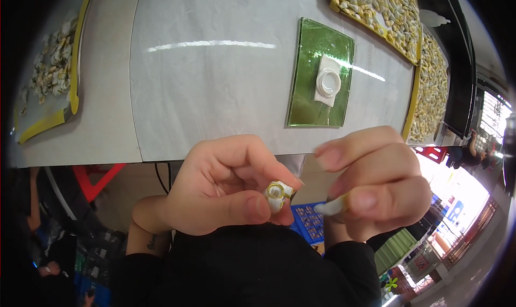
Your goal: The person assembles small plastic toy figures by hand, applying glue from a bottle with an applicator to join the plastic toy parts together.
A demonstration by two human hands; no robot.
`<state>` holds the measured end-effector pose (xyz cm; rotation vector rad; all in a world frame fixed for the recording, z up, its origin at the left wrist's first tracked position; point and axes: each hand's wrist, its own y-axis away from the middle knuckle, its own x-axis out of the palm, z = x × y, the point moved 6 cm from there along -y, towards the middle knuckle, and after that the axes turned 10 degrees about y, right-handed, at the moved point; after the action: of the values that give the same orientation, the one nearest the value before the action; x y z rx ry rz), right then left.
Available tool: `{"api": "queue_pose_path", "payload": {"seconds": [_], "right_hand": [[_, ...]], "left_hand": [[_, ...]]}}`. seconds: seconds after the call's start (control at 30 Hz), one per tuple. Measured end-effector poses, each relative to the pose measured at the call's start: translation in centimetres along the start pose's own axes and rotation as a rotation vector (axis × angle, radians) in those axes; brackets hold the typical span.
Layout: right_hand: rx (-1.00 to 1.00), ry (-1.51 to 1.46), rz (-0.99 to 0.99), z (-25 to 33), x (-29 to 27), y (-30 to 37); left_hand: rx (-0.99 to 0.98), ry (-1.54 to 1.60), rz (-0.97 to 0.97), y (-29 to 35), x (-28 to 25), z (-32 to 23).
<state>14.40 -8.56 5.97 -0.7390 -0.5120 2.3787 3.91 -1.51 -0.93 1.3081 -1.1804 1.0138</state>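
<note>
My left hand [215, 183] pinches a small white figurine piece [276, 196] with gold-yellow trim, a round gold-edged ring facing up. Across from it, my right hand [384, 183] has its fingers curled round a small pale grey-white piece [331, 206] whose tapered end points at the left hand. The two pieces are apart, both held in front of the table's near edge. Most of the right-hand piece is hidden by the fingers. Beyond the right hand, a green glass plate [307, 73] carries a small round white dish [328, 83] on a white pad [325, 99].
The grey table [215, 103] spans the view. At far left lies a yellow-edged tray [40, 126] with small pieces. At right, two more yellow-edged trays, one upper [371, 32] and one lower [413, 119], hold many pieces. A blue crate [306, 221] and green crate [395, 251] stand below.
</note>
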Motion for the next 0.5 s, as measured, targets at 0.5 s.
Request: {"api": "queue_pose_path", "payload": {"seconds": [0.5], "right_hand": [[0.216, -0.09, -0.053, 0.13, 0.71, 0.91]], "left_hand": [[-0.045, 0.131, -0.038, -0.66, 0.2, 0.66]]}}
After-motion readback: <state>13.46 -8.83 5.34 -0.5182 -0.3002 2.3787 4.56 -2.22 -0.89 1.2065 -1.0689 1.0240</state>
